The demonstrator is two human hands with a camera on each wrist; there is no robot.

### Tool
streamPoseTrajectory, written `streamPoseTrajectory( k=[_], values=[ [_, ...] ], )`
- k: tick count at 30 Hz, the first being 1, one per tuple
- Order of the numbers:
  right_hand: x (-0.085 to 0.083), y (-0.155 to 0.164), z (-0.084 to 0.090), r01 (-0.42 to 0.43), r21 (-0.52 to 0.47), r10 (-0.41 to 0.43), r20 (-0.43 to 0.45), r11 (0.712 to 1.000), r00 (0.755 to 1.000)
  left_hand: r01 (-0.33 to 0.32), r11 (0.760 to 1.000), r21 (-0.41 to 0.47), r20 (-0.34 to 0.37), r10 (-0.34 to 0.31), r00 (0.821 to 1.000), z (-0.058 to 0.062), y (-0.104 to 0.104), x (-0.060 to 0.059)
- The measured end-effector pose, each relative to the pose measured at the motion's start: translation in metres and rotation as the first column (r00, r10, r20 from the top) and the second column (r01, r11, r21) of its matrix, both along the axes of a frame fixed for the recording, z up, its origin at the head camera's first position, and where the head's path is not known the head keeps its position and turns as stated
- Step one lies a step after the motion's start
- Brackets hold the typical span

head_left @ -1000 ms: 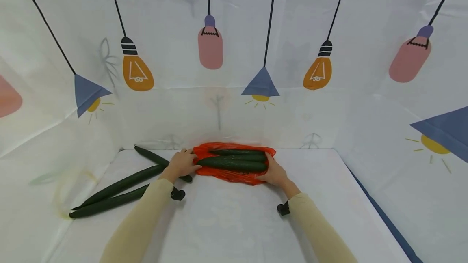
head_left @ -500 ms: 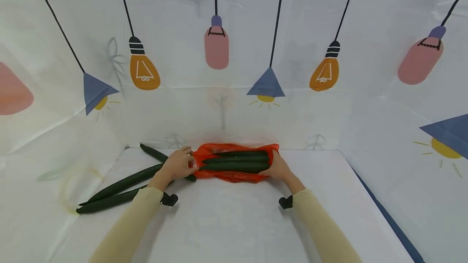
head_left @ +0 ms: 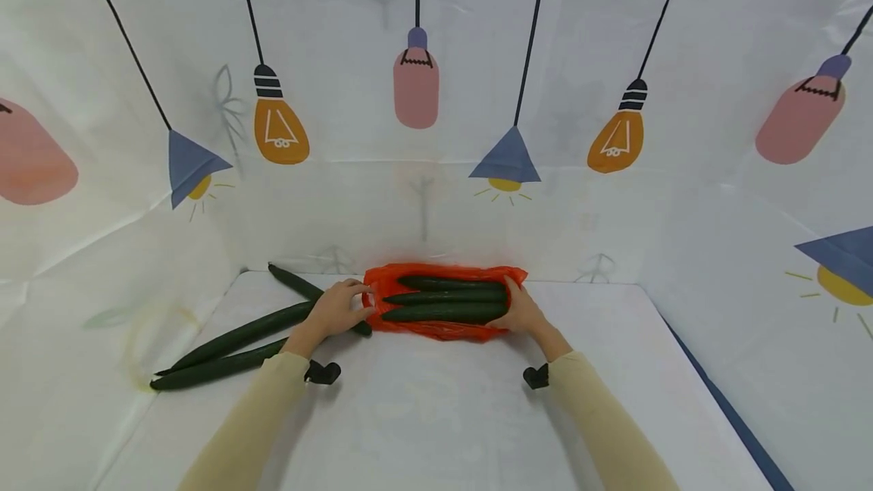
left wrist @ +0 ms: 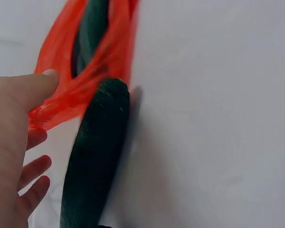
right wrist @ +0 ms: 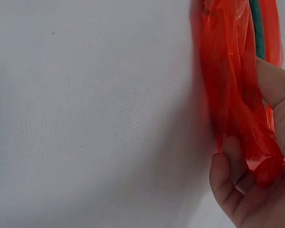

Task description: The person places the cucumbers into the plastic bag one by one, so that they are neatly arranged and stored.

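Three long dark green cucumbers (head_left: 443, 313) lie side by side in a thin red plastic bag (head_left: 436, 335), its top gaping along their length. At the bag's left end is my left hand (head_left: 339, 308), thumb and fingers spread apart at the plastic; the left wrist view shows its thumb (left wrist: 42, 88) over the bag's edge. My right hand (head_left: 521, 311) curls round the bag's right end, and in the right wrist view the plastic (right wrist: 256, 142) bunches between thumb and fingers. A loose cucumber (left wrist: 97, 152) passes beneath my left hand, its blunt end beside the bag.
Two more cucumbers (head_left: 239, 333) lie slantwise on the white table (head_left: 423, 415) at the left, partly hidden by my left arm. A white sheet wall (head_left: 436, 211) with printed lamps rises right behind the bag and along both sides.
My left hand's fingers have spread from a near-pinch at the bag's left edge. The bag's opening looks a little wider, with the cucumbers more plainly apart. My right hand stays at its end.
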State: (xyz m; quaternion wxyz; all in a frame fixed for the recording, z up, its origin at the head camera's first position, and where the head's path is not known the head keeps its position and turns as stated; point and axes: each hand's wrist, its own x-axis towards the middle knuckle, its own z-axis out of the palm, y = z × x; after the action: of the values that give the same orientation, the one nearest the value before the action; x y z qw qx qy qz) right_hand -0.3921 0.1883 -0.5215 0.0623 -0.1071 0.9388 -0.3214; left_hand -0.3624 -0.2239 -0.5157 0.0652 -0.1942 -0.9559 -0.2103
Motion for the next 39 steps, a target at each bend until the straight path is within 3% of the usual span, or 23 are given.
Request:
streamPoseTrajectory(
  k=[6,21,27,33,39],
  values=[
    [-0.002,0.001,0.003,-0.016,-0.042,0.015,-0.019,0.999,1.0,0.016,0.993,0.12,-0.025,-0.013,1.0,0.004,-0.003,0.004],
    [-0.003,0.007,-0.005,-0.032,-0.083,0.028,-0.048,0.996,0.998,-0.064,0.987,0.147,0.004,0.064,0.998,0.002,-0.034,0.023],
    [-0.002,0.01,-0.007,-0.035,-0.1,0.03,-0.044,0.994,0.999,-0.109,0.984,0.138,0.021,0.108,0.994,-0.004,-0.056,0.037],
    [-0.002,0.011,-0.006,-0.028,-0.1,0.026,-0.025,0.995,0.999,-0.102,0.983,0.151,0.023,0.1,0.995,-0.004,-0.078,0.055],
    [-0.002,0.006,-0.013,-0.056,-0.121,0.051,-0.044,0.991,0.998,-0.133,0.981,0.139,0.058,0.127,0.99,-0.009,-0.106,0.08]
  ],
)
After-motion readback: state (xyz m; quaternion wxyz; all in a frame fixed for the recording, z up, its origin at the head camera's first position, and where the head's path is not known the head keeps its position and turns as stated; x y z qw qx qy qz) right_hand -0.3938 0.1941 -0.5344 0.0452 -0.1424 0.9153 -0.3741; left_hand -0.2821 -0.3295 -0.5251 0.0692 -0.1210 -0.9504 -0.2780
